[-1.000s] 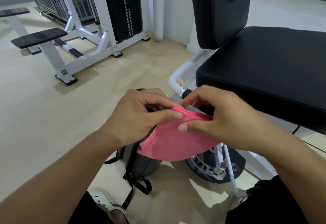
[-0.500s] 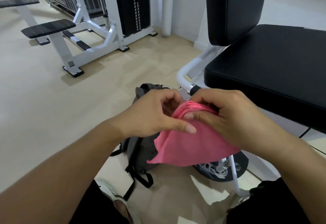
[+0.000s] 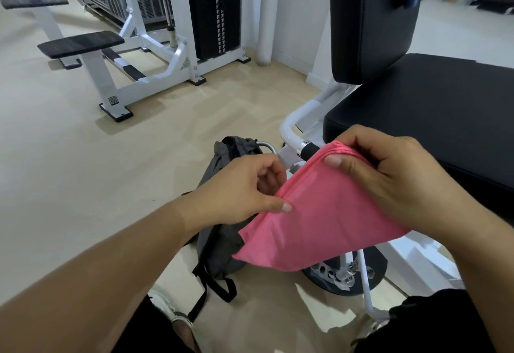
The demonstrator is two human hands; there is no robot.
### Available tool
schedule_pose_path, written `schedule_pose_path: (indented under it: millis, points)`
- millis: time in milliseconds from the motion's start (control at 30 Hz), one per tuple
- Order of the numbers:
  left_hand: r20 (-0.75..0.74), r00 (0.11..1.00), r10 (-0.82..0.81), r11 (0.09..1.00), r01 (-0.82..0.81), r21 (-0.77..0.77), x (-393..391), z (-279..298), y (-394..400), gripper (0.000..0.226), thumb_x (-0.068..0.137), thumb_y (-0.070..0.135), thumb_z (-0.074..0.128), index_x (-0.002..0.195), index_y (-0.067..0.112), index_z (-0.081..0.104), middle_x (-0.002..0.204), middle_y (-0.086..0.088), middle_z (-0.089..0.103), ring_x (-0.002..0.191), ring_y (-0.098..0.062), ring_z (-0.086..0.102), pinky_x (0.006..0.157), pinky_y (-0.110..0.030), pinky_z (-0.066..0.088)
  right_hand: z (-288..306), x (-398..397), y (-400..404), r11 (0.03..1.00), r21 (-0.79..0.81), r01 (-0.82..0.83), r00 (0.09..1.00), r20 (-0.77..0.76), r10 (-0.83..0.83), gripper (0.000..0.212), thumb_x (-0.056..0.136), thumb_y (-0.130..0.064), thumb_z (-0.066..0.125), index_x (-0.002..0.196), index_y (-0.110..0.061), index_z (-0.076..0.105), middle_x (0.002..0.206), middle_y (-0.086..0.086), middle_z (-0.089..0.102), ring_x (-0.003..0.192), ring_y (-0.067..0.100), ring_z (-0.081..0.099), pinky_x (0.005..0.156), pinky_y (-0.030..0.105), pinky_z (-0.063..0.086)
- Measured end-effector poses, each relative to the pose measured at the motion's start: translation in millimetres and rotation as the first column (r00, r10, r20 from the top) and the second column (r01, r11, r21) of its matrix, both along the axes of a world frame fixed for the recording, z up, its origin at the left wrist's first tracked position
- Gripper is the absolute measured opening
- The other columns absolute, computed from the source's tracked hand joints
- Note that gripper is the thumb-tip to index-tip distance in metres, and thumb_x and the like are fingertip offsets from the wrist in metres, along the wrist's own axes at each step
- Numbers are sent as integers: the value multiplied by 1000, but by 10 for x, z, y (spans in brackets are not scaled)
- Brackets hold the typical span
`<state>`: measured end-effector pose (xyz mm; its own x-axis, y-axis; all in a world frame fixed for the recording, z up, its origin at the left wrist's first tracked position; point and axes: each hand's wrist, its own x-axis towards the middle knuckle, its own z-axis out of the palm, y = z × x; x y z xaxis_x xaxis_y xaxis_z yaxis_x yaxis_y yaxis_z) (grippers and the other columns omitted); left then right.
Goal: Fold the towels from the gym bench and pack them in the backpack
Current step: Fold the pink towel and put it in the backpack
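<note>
1. Since a second ago, both hands have spread along the pink towel [image 3: 314, 222], left hand [image 3: 244, 188] sliding down its edge.
2. Bench [image 3: 434, 108] pad shows bare, though cut off at the right edge; the grey backpack [image 3: 222, 230] stands on the floor beside it, below the towel.
3. Folding looks nearly finished; next the towel goes down into the backpack.
4. Left hand pinches the towel's side, right hand [image 3: 389, 180] grips its bunched top.
5. Backpack's opening is hidden, so its state is unclear.

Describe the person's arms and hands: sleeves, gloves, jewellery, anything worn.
Both forearms are bare, with no sleeves in view. The left hand and right hand wear no gloves, and no rings, watch or wristband show. The fingernails are short and unpainted.
</note>
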<state>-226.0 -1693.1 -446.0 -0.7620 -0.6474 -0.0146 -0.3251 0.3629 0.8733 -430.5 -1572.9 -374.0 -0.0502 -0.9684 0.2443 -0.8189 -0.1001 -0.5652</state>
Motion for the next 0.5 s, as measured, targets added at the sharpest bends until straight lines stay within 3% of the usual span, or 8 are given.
schedule_pose_path:
  millis: [100, 267, 367, 500]
  points:
    - [-10, 999, 36, 999, -37, -38, 16, -9, -11, 34, 72, 21, 93, 83, 19, 61, 78, 5, 72, 70, -11, 69, 66, -26, 55, 15, 40, 15, 999, -18, -39, 999, 28, 40, 24, 89, -55, 53, 95, -35, 67, 88, -20, 70, 84, 3, 66, 68, 20, 50]
    - [11, 999, 50, 993, -49, -109, 24, -11, 19, 11, 79, 21, 87, 85, 17, 79, 84, 10, 77, 80, -2, 72, 82, -28, 59, 14, 60, 19, 997, -73, -24, 1000, 18, 26, 24, 89, -56, 53, 94, -36, 66, 89, -19, 70, 82, 3, 66, 67, 18, 49]
    - [36, 999, 18, 994, -14, -109, 20, -15, 15, 8, 80, 23, 86, 82, 16, 83, 96, 12, 78, 91, 3, 71, 92, -28, 55, 32, 61, 27, 993, -119, -22, 999, 29, 26, 21, 89, -52, 55, 94, -34, 67, 91, -18, 69, 84, 3, 66, 65, 13, 47]
    - [115, 991, -66, 991, 79, -105, 18, -42, 1, 10, 81, 34, 85, 80, 24, 85, 121, 16, 72, 110, 11, 61, 100, -16, 45, 45, 64, 43, 988, -146, -42, 999, 16, 45, 17, 91, -47, 57, 95, -34, 67, 92, -18, 69, 85, 5, 66, 66, 14, 47]
